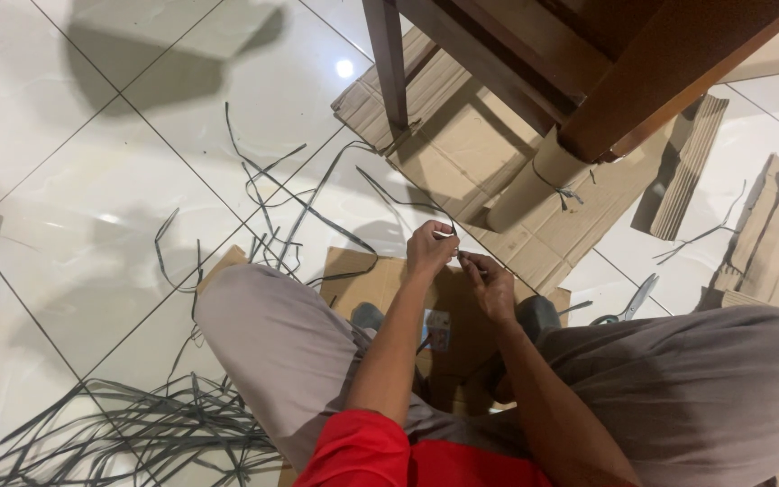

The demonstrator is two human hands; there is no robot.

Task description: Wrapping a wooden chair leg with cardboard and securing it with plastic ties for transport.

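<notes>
Pinching thin dark strip (407, 209) between your left hand (429, 249) and right hand (490, 281), both clenched on it, over cardboard sheet's (358, 280) far edge; scissors (631, 303) lie within reach by right knee.

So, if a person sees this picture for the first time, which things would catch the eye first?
First, the two hands at the centre: the left hand and right hand meet over a thin dark strip, above a flat piece of cardboard. Next, the heap of dark strips on the white tiled floor, lower left. Scissors lie on the floor to the right.
</notes>
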